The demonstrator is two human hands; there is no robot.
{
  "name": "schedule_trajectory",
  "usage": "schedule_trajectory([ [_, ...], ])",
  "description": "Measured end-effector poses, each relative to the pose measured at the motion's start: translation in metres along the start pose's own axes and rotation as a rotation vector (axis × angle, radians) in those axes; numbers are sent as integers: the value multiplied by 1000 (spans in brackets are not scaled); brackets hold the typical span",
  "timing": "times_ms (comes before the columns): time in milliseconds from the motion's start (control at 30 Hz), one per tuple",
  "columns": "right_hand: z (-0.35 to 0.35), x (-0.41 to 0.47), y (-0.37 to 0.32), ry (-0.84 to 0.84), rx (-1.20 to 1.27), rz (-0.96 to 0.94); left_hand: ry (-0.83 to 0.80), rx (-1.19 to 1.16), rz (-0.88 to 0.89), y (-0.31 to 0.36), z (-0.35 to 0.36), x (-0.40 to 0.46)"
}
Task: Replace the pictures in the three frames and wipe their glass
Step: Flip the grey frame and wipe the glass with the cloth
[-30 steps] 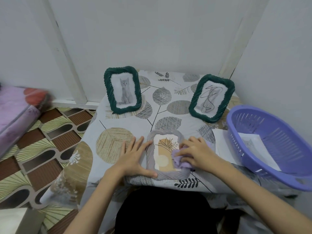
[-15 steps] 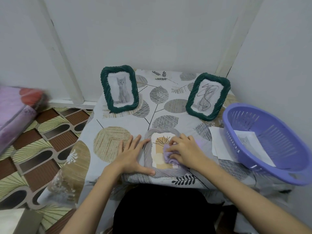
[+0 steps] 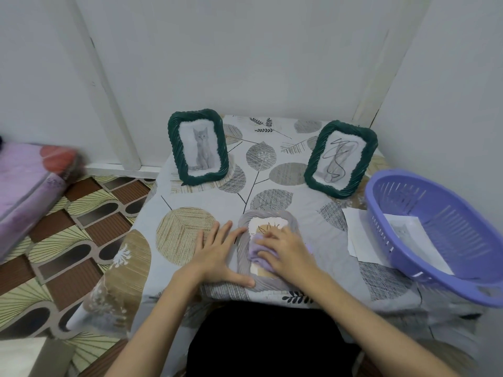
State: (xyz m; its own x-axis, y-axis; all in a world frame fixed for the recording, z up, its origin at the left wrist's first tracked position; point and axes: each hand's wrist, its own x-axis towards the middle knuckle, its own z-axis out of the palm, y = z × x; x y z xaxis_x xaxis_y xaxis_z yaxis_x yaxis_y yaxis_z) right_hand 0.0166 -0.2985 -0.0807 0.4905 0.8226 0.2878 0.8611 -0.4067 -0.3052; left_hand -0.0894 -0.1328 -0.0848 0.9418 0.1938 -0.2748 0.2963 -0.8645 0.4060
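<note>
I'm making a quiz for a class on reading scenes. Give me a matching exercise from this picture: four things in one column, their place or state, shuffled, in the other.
Things:
1. cat frame
2. grey frame
3. purple cloth
4. purple basket

Places or states:
A. lying flat under both hands
B. at the table's right edge, paper inside
C. standing upright, back left
D. pressed on the glass by the right hand

Pairs: 1-C, 2-A, 3-D, 4-B

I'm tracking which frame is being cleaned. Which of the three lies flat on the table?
The grey frame nearest the person, under both hands. The two green frames stand upright at the back.
</note>
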Motion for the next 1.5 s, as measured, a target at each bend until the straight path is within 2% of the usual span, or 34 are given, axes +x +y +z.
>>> schedule_trajectory([
  [100,-9,-24,12,107,-49,0,2,-6,6,-1,0,1],
  [200,-6,-8,21,207,-155,152,0,-1,5,-1,0,1],
  [300,3,24,1,212,-78,276,3,-7,-1,-1,0,0],
  [433,16,9,-17,157,-17,126,11,3,4,0,1,1],
  [533,7,-21,-4,180,-118,95,12,-7,6,-2,1,1],
  [700,17,12,17,269,-130,395,0,6,10,-2,1,2],
  [767,23,38,8,192,-39,447,1,13,5,-1,1,2],
  [867,24,47,-10,91,15,356,15,28,5,-2,2,2],
  [1133,0,-9,-33,-94,151,152,83,31,9,-4,6,4],
  [1233,-6,-23,-28,-196,120,52,84,19,4,-4,5,3],
  [1333,-14,-36,-13,-112,-65,-52,78,6,2,-4,3,2],
  [1433,-23,-43,12,-23,-195,-30,62,7,11,-3,2,2],
  [1500,-27,-41,22,-1,-183,18,47,12,12,-3,2,2],
])
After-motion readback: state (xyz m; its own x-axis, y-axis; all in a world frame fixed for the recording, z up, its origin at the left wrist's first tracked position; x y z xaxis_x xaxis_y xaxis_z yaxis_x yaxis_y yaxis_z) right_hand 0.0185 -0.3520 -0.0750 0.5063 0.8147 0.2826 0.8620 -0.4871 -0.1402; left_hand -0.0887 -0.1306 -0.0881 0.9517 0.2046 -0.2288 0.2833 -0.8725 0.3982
